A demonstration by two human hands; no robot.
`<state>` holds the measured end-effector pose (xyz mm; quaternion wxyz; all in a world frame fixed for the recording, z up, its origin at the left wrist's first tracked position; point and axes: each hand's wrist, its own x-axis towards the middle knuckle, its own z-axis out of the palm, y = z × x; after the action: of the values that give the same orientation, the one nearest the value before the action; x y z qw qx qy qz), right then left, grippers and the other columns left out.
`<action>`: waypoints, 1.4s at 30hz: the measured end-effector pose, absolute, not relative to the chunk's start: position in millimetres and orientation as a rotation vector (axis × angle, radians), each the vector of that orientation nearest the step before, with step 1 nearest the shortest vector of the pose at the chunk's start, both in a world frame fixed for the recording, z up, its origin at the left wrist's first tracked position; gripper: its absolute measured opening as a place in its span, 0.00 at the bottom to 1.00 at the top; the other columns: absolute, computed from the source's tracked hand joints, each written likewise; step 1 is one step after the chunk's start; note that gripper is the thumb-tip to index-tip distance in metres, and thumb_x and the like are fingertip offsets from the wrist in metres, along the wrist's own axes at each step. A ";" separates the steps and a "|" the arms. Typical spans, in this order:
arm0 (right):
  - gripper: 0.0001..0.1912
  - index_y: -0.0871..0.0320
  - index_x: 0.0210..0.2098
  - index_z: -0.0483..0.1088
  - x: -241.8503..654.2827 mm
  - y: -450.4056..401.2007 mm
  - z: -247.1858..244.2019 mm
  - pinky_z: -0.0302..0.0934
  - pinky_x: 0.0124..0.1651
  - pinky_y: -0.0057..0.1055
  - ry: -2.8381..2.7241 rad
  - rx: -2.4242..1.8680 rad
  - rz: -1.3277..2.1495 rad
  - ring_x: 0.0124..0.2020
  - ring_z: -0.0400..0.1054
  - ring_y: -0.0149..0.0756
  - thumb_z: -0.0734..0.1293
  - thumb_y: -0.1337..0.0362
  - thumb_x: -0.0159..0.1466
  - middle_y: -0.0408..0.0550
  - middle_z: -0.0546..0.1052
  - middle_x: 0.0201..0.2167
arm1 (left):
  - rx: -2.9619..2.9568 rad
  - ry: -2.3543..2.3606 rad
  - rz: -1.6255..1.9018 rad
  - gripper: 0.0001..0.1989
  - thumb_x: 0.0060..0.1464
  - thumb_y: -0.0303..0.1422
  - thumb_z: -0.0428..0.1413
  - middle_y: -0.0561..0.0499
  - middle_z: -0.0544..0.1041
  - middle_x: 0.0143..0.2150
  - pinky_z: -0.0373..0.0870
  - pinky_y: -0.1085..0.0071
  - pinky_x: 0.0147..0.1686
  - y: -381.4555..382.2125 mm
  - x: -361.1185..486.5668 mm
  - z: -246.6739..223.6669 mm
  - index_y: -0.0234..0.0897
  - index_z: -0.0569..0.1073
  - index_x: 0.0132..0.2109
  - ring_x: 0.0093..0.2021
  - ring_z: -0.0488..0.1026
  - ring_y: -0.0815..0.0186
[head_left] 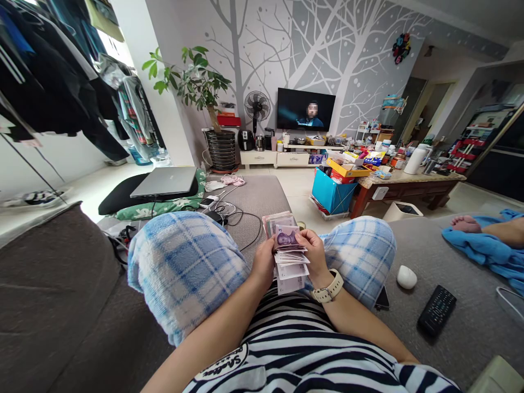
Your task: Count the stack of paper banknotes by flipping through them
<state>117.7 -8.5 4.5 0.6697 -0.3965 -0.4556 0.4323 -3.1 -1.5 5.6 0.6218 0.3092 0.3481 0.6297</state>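
Observation:
A fanned bundle of banknotes (291,255) is held between my two hands, above my lap. A purple note with a portrait faces me on top, and several paler notes hang below it in steps. More notes, pinkish and greenish, stick up behind. My left hand (263,260) is closed on the bundle's left edge. On the right edge, my right hand (314,252) pinches the notes, with its thumb on the top one. A pale watch (328,288) circles my right wrist. Most of the fingers under the notes are hidden.
On the grey sofa at right lie a white mouse (406,277), a black remote control (436,310) and another person's foot (465,224). Cables (235,210) and a laptop (164,182) on cushions lie at left. Beyond stand a blue box (332,192) and a cluttered table (409,179).

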 end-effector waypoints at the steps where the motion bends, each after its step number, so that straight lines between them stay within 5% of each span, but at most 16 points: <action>1: 0.15 0.56 0.25 0.68 118.0 -8.5 4.0 0.55 0.30 0.29 -1.033 -0.887 0.976 0.25 0.58 0.31 0.71 0.52 0.55 0.39 0.67 0.22 | 0.725 0.795 1.443 0.12 0.39 0.39 0.65 0.51 0.76 0.26 0.68 0.71 0.33 -0.8 -3.7 5.2 0.34 0.76 0.27 0.29 0.72 0.65; 8: 0.13 0.56 0.26 0.69 117.1 -11.8 7.4 0.58 0.33 0.30 -1.112 -0.839 1.016 0.28 0.61 0.33 0.71 0.55 0.56 0.41 0.69 0.25 | 0.744 0.738 1.418 0.17 0.37 0.40 0.68 0.45 0.81 0.34 0.71 0.67 0.40 -2.0 -5.9 8.9 0.32 0.80 0.33 0.36 0.77 0.59; 13: 0.12 0.56 0.29 0.70 114.9 -15.6 13.0 0.61 0.37 0.31 -1.134 -0.779 1.085 0.30 0.64 0.35 0.72 0.54 0.55 0.43 0.73 0.28 | 0.713 0.718 1.400 0.19 0.35 0.41 0.69 0.44 0.81 0.31 0.72 0.64 0.40 -3.4 -5.6 11.6 0.31 0.80 0.33 0.35 0.78 0.56; 22: 0.15 0.56 0.26 0.70 115.9 -15.4 10.0 0.59 0.32 0.29 -1.157 -0.891 0.930 0.28 0.61 0.33 0.69 0.52 0.59 0.42 0.70 0.25 | 0.571 0.817 1.344 0.10 0.39 0.35 0.65 0.51 0.76 0.21 0.70 0.69 0.30 -5.8 -3.3 14.4 0.33 0.77 0.28 0.25 0.73 0.65; 26: 0.14 0.56 0.27 0.71 115.8 -15.5 9.2 0.60 0.33 0.29 -1.131 -0.905 0.908 0.29 0.63 0.34 0.69 0.52 0.59 0.42 0.72 0.25 | 0.541 0.800 1.305 0.08 0.40 0.35 0.64 0.48 0.79 0.26 0.72 0.69 0.30 -8.1 -2.0 18.3 0.34 0.77 0.27 0.26 0.74 0.64; 32: 0.15 0.56 0.28 0.72 118.2 -14.0 6.3 0.59 0.33 0.30 -1.132 -0.913 0.877 0.29 0.63 0.34 0.68 0.51 0.61 0.43 0.73 0.26 | 0.560 0.792 1.343 0.12 0.38 0.35 0.65 0.45 0.82 0.33 0.72 0.70 0.31 -3.8 -1.6 9.7 0.32 0.78 0.31 0.31 0.77 0.63; 42: 0.15 0.56 0.28 0.71 118.3 -13.1 5.1 0.58 0.34 0.30 -1.165 -0.924 0.848 0.30 0.62 0.34 0.67 0.52 0.62 0.43 0.72 0.26 | 0.621 0.791 1.380 0.16 0.38 0.38 0.66 0.47 0.80 0.30 0.70 0.70 0.32 1.0 -3.4 1.6 0.31 0.77 0.32 0.29 0.75 0.64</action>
<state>118.3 -13.1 5.1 0.6558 -0.4074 -0.5138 0.3740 -3.4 1.0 1.6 0.6572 0.2741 0.3493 0.6091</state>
